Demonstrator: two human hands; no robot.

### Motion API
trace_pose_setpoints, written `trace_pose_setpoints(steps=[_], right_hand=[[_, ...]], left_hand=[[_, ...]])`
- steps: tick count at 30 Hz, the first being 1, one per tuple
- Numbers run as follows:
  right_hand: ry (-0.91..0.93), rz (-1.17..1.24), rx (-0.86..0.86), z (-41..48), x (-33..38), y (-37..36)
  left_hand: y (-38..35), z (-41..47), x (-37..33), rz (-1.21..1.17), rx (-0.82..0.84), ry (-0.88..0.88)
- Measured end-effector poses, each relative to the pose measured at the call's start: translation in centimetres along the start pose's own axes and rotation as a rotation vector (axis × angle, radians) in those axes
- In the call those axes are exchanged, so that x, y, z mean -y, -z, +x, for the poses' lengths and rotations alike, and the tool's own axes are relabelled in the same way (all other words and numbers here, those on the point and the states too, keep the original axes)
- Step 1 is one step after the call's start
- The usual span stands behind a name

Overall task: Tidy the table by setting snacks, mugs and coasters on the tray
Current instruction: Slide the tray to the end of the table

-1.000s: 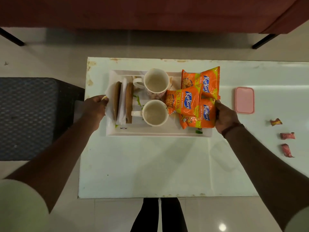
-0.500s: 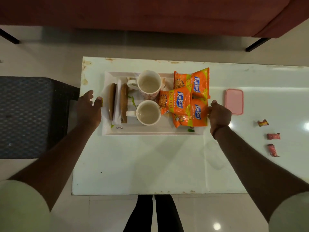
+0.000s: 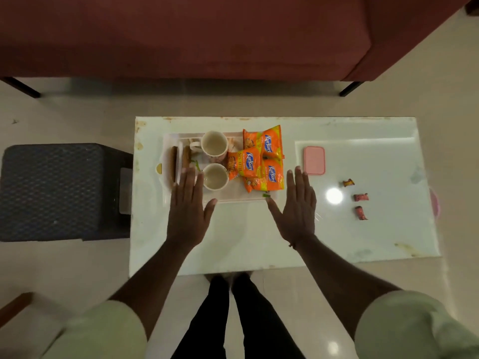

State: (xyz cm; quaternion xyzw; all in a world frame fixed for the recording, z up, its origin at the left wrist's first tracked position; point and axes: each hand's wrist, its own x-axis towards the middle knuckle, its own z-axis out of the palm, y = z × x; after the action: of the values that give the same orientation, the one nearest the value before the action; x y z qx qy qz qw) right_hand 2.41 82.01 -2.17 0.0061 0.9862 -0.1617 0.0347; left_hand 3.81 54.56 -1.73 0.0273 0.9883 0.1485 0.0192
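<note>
A white tray (image 3: pixel 234 199) rests on the left part of the white table (image 3: pixel 246 242). On it stand two pale mugs, the far mug (image 3: pixel 214 145) and the near mug (image 3: pixel 215 176), brown coasters (image 3: pixel 173 163) on edge at the left, and orange snack packets (image 3: pixel 261 158) at the right. My left hand (image 3: pixel 188 206) lies flat and open over the tray's near left corner. Flat and open too, my right hand (image 3: pixel 296 208) is just off the tray's near right corner. Neither hand holds anything.
A pink lidded box (image 3: pixel 314 160) lies right of the tray. Three small wrapped candies (image 3: pixel 360 196) sit further right. A dark stool (image 3: pixel 59 190) stands left of the table, and a red sofa (image 3: pixel 181 35) runs beyond it. My legs (image 3: pixel 233 320) touch the near edge.
Both hands have let go of the tray's left and right ends and now lie spread flat at its near edge. The camera has pulled back.
</note>
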Motion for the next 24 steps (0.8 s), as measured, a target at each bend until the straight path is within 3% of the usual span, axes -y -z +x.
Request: trace_pose_setpoints(steps=[8,20,24], right_hand=[[0.015,-0.045,0.037,-5.5,3.0,7.5],[-0.006,-0.061,0.001,-7.8,1.4,13.6],[0.002,-0.04,0.025,-6.9,-0.9,14.7]], left_hand=[[5.6,-5.0,-6.9,0.094,0.173,-0.149],[10.7,-6.0,-11.8,0.044,0.164,-0.209],[10.0,-4.9,-14.2,0.039,0.176,-0.149]])
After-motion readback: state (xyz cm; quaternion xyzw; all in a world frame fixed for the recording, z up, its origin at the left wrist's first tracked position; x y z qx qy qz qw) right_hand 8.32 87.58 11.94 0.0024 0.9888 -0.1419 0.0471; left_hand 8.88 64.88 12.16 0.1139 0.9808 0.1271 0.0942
